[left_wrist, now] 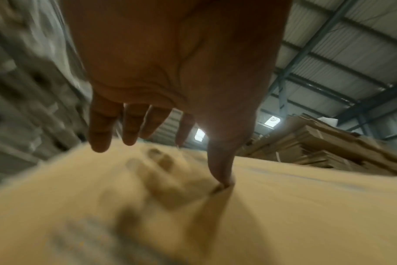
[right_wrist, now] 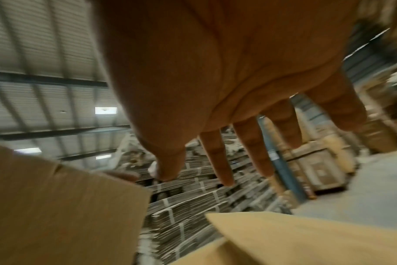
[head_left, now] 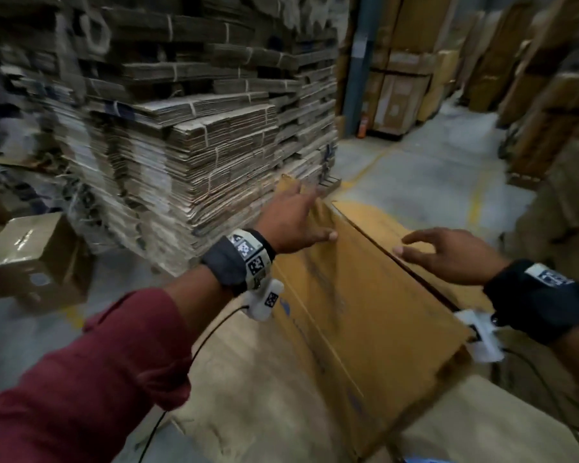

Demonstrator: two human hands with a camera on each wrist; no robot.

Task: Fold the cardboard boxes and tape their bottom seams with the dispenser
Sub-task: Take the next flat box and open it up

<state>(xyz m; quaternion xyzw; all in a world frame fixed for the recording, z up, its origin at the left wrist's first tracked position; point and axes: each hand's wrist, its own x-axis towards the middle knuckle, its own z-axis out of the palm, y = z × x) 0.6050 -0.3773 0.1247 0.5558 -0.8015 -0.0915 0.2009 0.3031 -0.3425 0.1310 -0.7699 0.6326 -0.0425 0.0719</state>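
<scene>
We have a cardboard box lying in front of us on pale cardboard sheets over the warehouse floor, its flaps meeting along a dark seam. Our left hand is spread, thumb tip pressing the box's panel. Our right hand hovers over the other flap, fingers splayed, holding nothing. Beyond stand bundled flat cartons.
</scene>
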